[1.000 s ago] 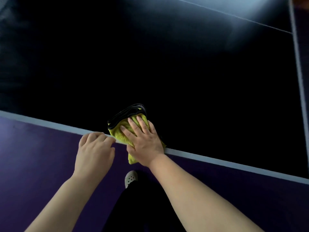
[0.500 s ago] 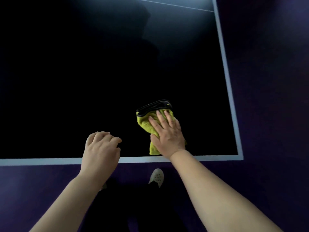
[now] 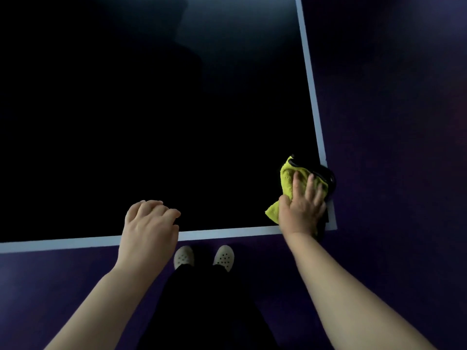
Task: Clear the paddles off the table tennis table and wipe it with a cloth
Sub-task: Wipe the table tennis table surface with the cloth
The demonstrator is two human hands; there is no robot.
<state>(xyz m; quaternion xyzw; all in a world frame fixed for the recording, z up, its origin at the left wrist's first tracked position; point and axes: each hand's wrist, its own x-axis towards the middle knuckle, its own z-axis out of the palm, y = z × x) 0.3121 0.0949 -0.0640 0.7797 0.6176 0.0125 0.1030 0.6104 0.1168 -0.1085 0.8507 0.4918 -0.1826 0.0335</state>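
1. We saw the crumpled yellow-green fabric cloth (image 3: 286,178) with a black trimmed edge lying on the near right corner of the table. Its dark edge reached over the white side line.
2. The right hand (image 3: 302,210) lay palm-down on top of the cloth. Its fingers (image 3: 295,181) were straight and slightly apart, pressing the cloth flat against the surface and not curled round it.
3. A corner of the cloth stuck out to the left of the right hand, just beside the wrist.
4. The dark, glossy table tennis table (image 3: 151,122), bordered by pale white lines, filled most of our view. Its near edge ran across in front of us and its right edge slanted away.
5. The left hand (image 3: 149,228) rested at the near edge, well apart from the cloth. Its fingers (image 3: 151,207) were loosely curled and together, and they held nothing.
6. Below the table edge we saw two pale perforated clog shoes (image 3: 184,257), side by side between the forearms, with black trousers (image 3: 207,311) above them.
7. The dark purple floor (image 3: 391,122) surrounded the table on the near and right sides.
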